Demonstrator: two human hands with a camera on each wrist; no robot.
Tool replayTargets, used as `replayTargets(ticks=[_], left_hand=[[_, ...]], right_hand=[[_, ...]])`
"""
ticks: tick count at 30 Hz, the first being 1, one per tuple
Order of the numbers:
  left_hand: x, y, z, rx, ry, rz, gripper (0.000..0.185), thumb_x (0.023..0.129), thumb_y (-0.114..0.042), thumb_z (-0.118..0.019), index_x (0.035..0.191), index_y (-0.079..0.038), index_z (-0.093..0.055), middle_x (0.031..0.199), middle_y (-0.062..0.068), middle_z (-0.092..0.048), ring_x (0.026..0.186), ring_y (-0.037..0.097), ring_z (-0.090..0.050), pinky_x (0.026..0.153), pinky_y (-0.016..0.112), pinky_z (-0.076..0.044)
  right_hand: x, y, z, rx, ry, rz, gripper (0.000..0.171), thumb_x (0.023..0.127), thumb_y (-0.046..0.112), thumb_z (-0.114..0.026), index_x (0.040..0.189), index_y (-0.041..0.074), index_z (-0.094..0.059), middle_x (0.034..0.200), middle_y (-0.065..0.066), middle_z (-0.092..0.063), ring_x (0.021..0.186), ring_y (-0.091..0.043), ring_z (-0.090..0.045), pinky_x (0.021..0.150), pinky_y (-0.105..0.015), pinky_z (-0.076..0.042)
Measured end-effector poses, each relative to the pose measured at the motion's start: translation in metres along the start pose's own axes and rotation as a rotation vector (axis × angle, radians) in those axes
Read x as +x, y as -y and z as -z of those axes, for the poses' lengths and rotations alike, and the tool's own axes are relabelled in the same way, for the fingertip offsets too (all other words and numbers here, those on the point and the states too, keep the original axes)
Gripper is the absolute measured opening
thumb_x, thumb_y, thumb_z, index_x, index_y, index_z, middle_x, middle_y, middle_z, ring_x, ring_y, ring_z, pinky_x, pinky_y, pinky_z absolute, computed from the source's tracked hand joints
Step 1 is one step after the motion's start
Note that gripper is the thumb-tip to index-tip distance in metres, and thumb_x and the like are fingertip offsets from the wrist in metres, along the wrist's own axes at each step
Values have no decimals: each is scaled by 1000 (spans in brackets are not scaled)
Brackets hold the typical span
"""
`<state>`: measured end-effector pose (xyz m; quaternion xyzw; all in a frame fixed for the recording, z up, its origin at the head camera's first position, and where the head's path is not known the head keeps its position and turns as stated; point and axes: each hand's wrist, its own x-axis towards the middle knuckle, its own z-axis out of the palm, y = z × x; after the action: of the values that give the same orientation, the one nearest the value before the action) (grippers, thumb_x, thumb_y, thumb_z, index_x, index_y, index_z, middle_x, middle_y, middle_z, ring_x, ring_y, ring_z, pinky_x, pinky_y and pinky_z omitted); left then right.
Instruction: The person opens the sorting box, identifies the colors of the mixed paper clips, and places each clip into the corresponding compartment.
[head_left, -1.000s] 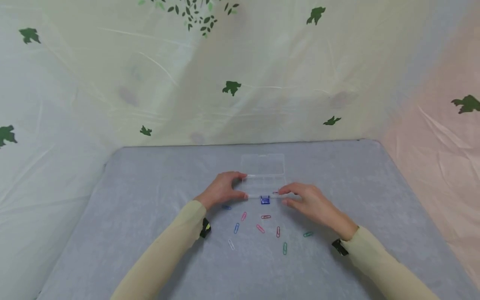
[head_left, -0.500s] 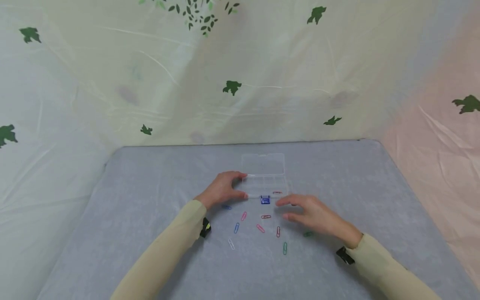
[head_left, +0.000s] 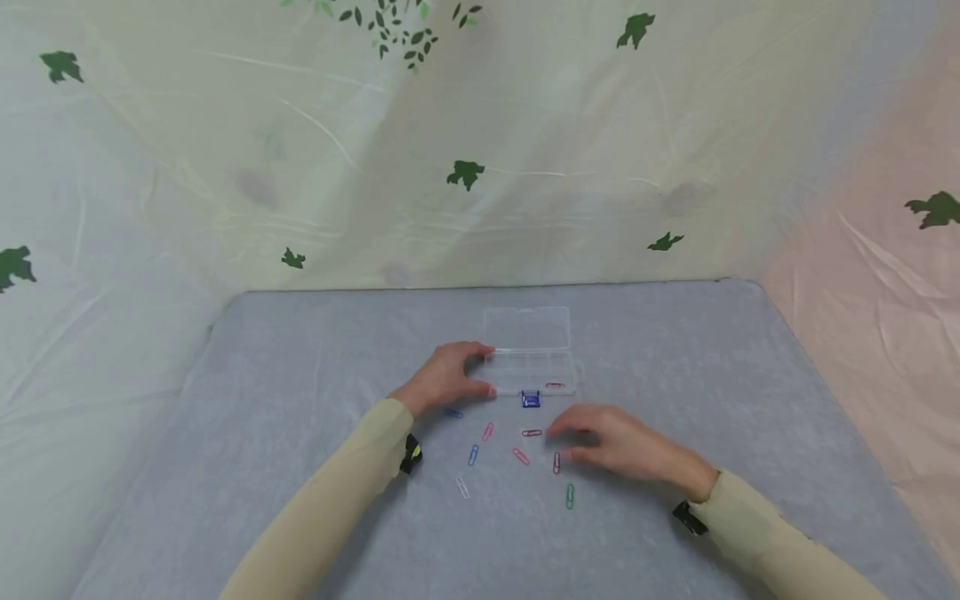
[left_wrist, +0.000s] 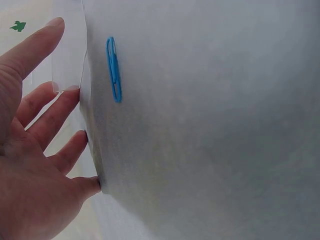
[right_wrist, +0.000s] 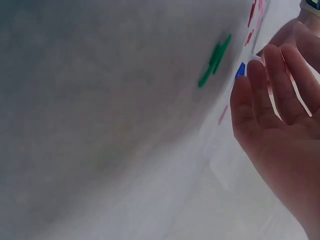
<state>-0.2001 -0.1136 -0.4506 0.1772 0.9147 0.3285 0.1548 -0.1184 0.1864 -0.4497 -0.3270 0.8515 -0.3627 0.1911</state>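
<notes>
Steadying the clear box (head_left: 529, 371), the left hand (head_left: 444, 379) stays; the right hand (head_left: 609, 442), fingers loose and empty, has withdrawn toward the paper clips (head_left: 532, 433).

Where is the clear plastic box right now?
In the head view the clear plastic box lies open at the table's centre, its left end held by the left hand, with the scattered paper clips just in front.

Green clip (right_wrist: 215, 60): blurred in the right wrist view.
Clear box (left_wrist: 67, 45): only a corner shows at the left wrist.
Right hand (right_wrist: 280, 130): cut off by the frame edge.
</notes>
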Motion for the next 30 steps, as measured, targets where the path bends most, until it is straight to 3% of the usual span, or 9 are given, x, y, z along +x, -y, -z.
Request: replayTargets(ticks=[11,17,30], left_hand=[[0,0,-1,-5,2,24,71,85,-27,-87,147,-10,-57,150,11,-56,144,31,-45,121,46,-33],[0,1,-1,-2,3,14,71,86,-27,-87,147,-9,-57,150,11,-56,143,31,-46,121,46,-34],[1,2,0,5,10,11,71,86,-27,-87,148,-10,-56,151,11,-55,143,31,-46,121,46,-34]], right_hand=[[5,-3,-7,-49,64,39,22,95,20,-77,117,21,-76,116,12,-68,107,-7,-62,96,-35,-54],[9,-6,-7,-67,91,6,17,94,18,-78,110,25,-76,111,15,-65,103,-5,-60,94,-33,-54],[12,-4,-9,-139,66,12,16,91,16,-81,88,27,-69,97,16,-59,89,-4,-56,80,-27,-52]])
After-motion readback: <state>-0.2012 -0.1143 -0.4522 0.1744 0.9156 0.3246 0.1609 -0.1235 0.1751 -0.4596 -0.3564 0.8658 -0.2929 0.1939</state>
